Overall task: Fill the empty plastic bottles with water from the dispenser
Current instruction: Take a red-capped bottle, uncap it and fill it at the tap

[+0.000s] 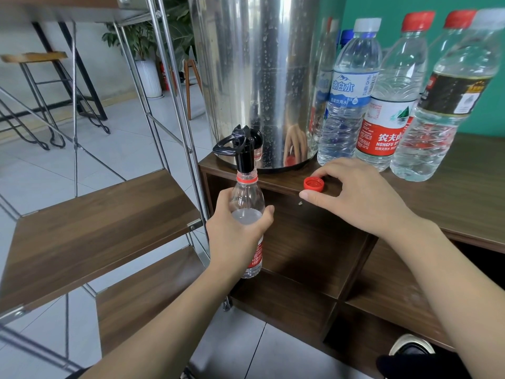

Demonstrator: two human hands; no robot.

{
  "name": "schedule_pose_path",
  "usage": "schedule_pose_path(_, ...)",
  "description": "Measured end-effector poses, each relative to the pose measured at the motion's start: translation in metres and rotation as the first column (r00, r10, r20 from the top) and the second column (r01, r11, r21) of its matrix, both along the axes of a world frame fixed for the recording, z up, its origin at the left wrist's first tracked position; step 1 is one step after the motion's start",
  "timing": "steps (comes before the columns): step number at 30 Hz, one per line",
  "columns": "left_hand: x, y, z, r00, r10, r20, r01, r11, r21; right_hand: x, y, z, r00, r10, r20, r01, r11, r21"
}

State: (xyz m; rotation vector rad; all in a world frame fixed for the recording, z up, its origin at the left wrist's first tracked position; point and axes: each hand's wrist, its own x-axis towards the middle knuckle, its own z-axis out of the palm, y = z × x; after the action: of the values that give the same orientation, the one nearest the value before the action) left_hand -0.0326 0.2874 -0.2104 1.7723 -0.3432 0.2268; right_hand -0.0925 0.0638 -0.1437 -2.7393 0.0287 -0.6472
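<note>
Nearest, the left hand has its grip clamped round the middle of an uncapped plastic bottle, fingers and thumb curled about it. The bottle stands upright in front of the worktop edge, its red-ringed neck right under the black spout of the tap; water shows inside about level with the thumb. To the right, the right hand rests on the brown worktop, thumb and fingertips closed on a red cap lying open side up near the front edge. Behind stands the steel water dispenser, beaded with drops. Just right of it, four capped bottles stand in a row: a white-capped, blue-labelled one, a red-capped, red-labelled one, a white-capped, dark-labelled one, and another red-capped one behind.
</note>
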Motion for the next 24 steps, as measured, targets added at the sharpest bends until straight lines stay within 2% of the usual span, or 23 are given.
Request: schedule_pose_path(24,0.0,-0.0001,-0.0004,1.0,-0.009,-0.009,0.009,1.0,0.0,0.0008,-0.0004,-0.001,1.0,0.0,0.001,0.0,1.0,0.007)
